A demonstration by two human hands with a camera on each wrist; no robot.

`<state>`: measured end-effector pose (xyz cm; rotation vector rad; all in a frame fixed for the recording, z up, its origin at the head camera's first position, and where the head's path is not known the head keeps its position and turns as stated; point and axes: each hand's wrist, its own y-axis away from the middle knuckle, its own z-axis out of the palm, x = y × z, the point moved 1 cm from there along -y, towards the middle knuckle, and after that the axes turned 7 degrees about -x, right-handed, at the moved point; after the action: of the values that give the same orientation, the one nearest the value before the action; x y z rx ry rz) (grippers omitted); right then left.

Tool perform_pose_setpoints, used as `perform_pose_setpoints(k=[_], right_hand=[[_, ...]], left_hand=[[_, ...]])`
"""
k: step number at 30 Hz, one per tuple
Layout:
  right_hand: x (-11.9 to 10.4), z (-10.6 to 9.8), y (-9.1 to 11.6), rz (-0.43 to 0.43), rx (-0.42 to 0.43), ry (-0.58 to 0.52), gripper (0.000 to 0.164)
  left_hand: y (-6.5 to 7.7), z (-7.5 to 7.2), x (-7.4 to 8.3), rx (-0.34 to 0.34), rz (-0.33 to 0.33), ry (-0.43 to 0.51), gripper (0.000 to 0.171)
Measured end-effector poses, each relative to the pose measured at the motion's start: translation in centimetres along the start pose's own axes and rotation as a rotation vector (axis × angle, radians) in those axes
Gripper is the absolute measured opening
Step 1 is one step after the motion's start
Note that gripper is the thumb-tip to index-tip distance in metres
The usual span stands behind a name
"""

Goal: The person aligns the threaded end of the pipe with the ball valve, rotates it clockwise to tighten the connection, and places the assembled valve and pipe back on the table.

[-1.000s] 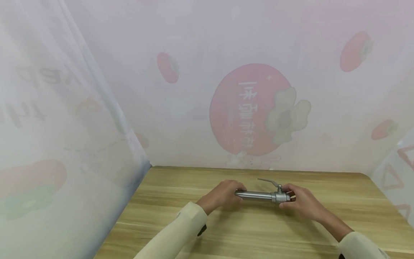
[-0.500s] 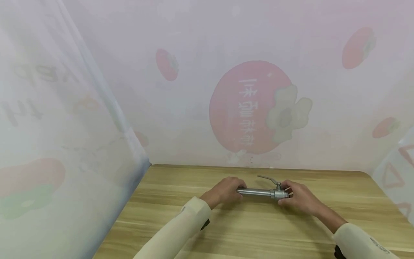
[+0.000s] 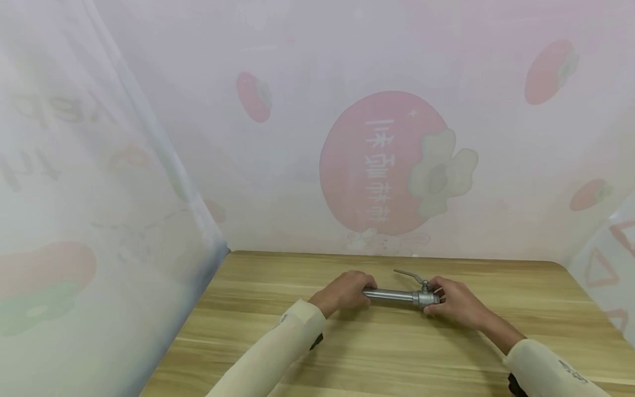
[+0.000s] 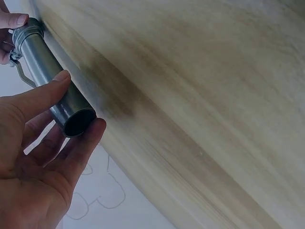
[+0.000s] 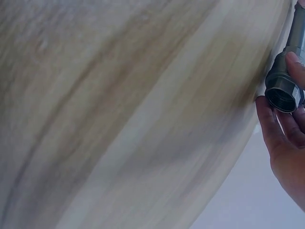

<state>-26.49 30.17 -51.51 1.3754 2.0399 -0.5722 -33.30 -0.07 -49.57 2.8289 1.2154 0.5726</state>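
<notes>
A metal pipe (image 3: 389,295) lies level in the head view, joined at its right end to a ball valve (image 3: 425,298) with a thin lever handle (image 3: 409,274) on top, pointing left. My left hand (image 3: 346,290) grips the pipe's free end. In the left wrist view the thumb lies along the pipe (image 4: 45,64) and the fingers curl beneath it, beside the open round mouth. With my right hand (image 3: 456,302) I hold the valve body at its right end. The right wrist view shows the threaded opening of the valve (image 5: 282,95) between thumb and fingers.
A wood-grain table (image 3: 397,353) lies under both hands. Behind it hangs a pale curtain (image 3: 288,182) printed with red fruit. Another curtain panel (image 3: 99,220) runs along the left side, and patterned cloth (image 3: 607,270) edges the right.
Both hands and the pipe with its valve shift slightly up in the head view, as the background does too. The right hand comes slightly left. Both grips stay the same.
</notes>
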Motion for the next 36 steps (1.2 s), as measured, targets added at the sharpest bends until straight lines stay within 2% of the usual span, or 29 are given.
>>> perform_pose_setpoints(k=[14,36], right_hand=[[-0.42,0.19,0.29,0.007,-0.003,0.019,0.056],[-0.61,-0.04,0.27,0.030,-0.036,0.027,0.057]], left_hand=[[0.50,0.37,0.38,-0.026,-0.033,-0.019,0.035],[0.48,0.57,0.33,-0.030,-0.039,-0.041,0.039]])
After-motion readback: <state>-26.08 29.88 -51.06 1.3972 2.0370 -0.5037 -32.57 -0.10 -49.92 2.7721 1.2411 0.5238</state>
